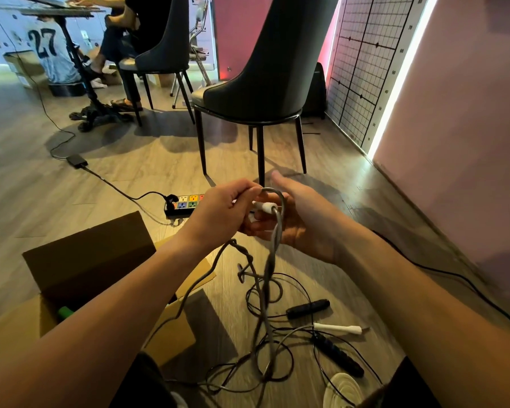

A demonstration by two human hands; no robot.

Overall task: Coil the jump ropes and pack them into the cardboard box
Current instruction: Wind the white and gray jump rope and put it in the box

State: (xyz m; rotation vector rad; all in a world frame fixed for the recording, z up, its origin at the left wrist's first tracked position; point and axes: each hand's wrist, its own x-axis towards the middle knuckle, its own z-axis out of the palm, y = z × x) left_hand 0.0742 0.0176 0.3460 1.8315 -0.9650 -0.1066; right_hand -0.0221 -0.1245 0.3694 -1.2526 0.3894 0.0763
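- The left hand [224, 207] is raised above the floor, and its fingers [248, 191] are curled around the top of a loop of the grey jump rope [273, 254].
- The right hand [296, 214] is just beside it, palm turned toward the left hand and thumb straight up.
- The rope's white handle [265, 206] sits between the two hands and seems to lie across the right palm. The right fingers are mostly hidden, so I cannot tell whether they close on it.
- From the hands the grey rope hangs down, blurred, into a loose tangle on the wooden floor [130, 160].
- On the floor near that tangle lie a second white handle [337, 328] and two black handles [308, 308] with thin black cord looped about them.
- The open cardboard box [86, 260] stands on the floor under the left forearm, with something green [65, 313] inside.
- A power strip [186, 203] lies beyond the hands, and a dark chair [265, 69] stands behind it.
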